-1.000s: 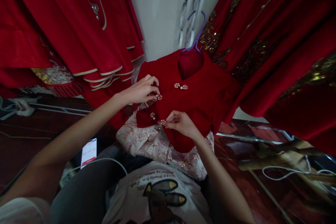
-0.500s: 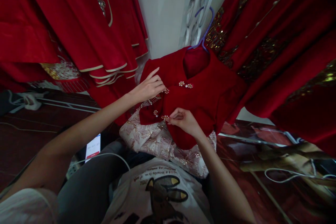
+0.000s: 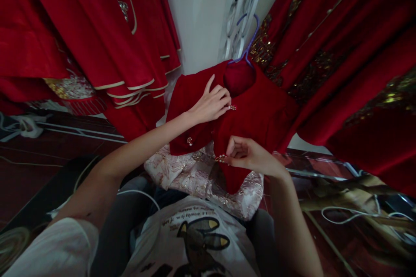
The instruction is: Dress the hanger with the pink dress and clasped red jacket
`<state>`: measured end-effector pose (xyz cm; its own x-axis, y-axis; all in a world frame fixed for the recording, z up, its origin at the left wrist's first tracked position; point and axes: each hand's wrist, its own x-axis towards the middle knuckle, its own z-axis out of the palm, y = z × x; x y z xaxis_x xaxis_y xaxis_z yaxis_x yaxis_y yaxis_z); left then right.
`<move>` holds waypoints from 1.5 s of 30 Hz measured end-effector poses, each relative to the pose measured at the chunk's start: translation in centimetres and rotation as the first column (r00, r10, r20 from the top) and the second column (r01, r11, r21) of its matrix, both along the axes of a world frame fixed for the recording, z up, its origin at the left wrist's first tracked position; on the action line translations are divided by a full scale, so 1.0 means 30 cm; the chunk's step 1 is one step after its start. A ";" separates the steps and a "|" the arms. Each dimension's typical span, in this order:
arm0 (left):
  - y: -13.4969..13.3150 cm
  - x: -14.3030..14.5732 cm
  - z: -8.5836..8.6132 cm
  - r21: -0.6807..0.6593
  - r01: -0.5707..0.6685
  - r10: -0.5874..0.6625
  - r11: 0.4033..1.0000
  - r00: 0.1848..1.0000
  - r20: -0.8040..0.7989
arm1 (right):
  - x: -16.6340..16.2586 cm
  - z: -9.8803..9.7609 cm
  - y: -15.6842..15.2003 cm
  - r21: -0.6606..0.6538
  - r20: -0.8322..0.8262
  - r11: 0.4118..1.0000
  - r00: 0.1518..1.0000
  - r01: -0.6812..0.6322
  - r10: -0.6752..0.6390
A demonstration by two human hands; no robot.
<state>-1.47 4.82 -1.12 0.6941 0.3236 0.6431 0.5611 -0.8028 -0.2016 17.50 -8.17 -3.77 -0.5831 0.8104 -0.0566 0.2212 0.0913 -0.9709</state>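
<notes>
A small red velvet jacket (image 3: pixel 260 114) hangs in front of me on a purple hanger (image 3: pixel 248 41). My left hand (image 3: pixel 211 104) rests on its chest just below the collar, fingertips pressed together on a pearl button (image 3: pixel 232 107). My right hand (image 3: pixel 248 156) pinches the jacket's front flap lower down, right at a pearl and gold clasp (image 3: pixel 221 159). Another pearl button (image 3: pixel 189 140) shows on the left flap. A pale pink and gold brocade skirt (image 3: pixel 191 177) lies under the jacket, over my lap.
Long red garments with gold trim (image 3: pixel 123 52) hang at the left. More red robes with gold embroidery (image 3: pixel 341 52) hang at the right. A white wall and white rack (image 3: pixel 240 8) stand behind. White cables (image 3: pixel 354 214) lie on the glossy dark red floor at the right.
My left hand has moved right and up, from the side button to the one under the collar. My right hand has drawn the front flap a little down and to the right.
</notes>
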 end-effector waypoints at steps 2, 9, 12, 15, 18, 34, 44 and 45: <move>0.003 -0.003 -0.002 0.017 0.018 -0.018 1.000 1.000 -0.020 | 0.015 0.021 -0.006 -0.004 0.024 1.000 1.000 0.011 -0.010; 0.019 -0.035 -0.027 0.103 0.125 -0.123 0.987 0.992 -0.021 | 0.015 0.035 -0.002 0.037 -0.063 0.970 0.969 0.240 -0.238; 0.033 -0.044 -0.041 0.111 0.146 -0.150 0.983 0.988 0.034 | -0.001 0.038 0.010 0.080 -0.134 0.942 0.940 0.325 -0.313; 0.041 -0.047 -0.046 0.147 0.104 -0.110 0.984 0.994 0.027 | -0.047 0.065 0.062 0.185 -0.321 0.853 0.851 0.487 -0.416; 0.034 -0.050 -0.037 0.204 0.037 -0.026 0.978 0.998 -0.056 | -0.125 0.098 0.150 0.304 -0.448 0.753 0.785 0.583 -0.427; 0.112 -0.282 0.134 -0.006 -0.295 0.293 0.956 0.950 0.110 | 0.109 0.113 0.225 0.892 0.072 0.145 0.183 0.428 -0.980; 0.150 -0.288 0.164 0.023 -0.405 0.405 0.914 0.914 -0.030 | 0.285 0.242 0.274 0.858 0.355 0.375 0.122 0.352 -0.927; 0.143 -0.298 0.169 0.003 -0.433 0.433 0.901 0.900 -0.056 | 0.303 0.264 0.268 0.837 0.375 0.407 0.156 0.367 -0.914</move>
